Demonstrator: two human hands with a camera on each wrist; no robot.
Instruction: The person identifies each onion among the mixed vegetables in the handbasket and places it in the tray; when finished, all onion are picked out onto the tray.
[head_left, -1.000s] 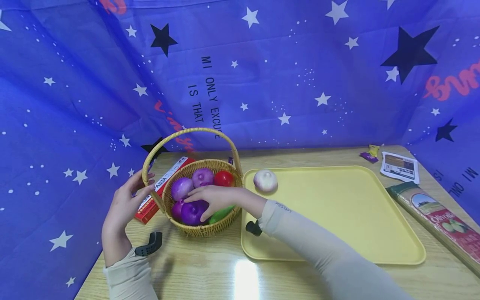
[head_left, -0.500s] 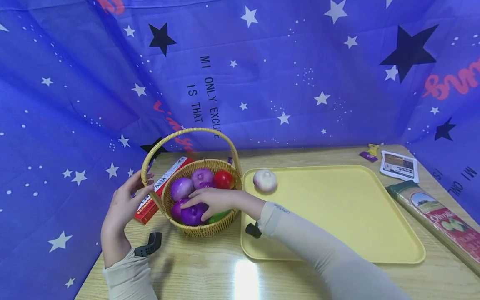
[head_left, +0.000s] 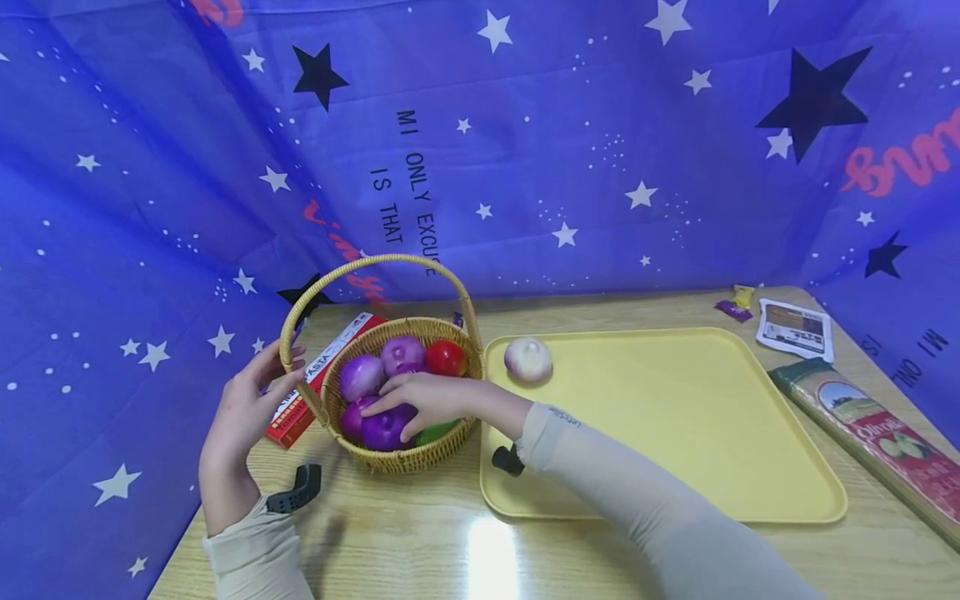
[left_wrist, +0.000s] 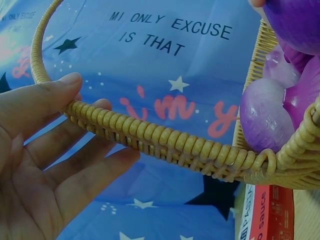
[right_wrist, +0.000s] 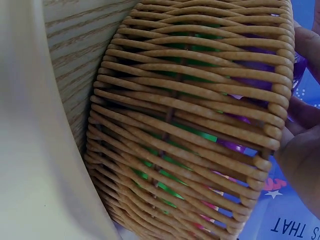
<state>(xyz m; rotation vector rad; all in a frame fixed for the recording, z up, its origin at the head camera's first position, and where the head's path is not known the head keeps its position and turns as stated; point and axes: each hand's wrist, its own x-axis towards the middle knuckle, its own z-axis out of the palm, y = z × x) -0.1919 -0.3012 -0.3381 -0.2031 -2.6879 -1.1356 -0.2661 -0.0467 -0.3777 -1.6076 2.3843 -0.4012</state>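
My left hand (head_left: 243, 406) grips the handle (head_left: 375, 265) of a wicker basket (head_left: 405, 463) at its left side. In the left wrist view the thumb lies on the near side of the wrapped handle (left_wrist: 150, 132), with fingers behind it. My right hand (head_left: 431, 398) reaches into the basket, thumb and fingers curled round a dark purple onion (head_left: 384, 429). Several lighter purple onions (head_left: 362, 377), a red tomato (head_left: 446, 358) and a green vegetable (head_left: 437, 433) lie around it, the green one partly hidden. The right wrist view mostly shows the basket's woven wall (right_wrist: 190, 120).
A yellow tray (head_left: 660, 417) lies right of the basket, with a white-and-purple onion (head_left: 528, 360) at its back left. Behind the basket is a red pasta box (head_left: 288, 425). An Olivoila pack (head_left: 873, 437), a white packet (head_left: 795, 328) and small wrapped sweets (head_left: 735, 306) lie at the right.
My right hand has shifted very slightly over the onions, and another purple onion shows behind its knuckles. My left hand stays on the handle. The head view has drifted a little.
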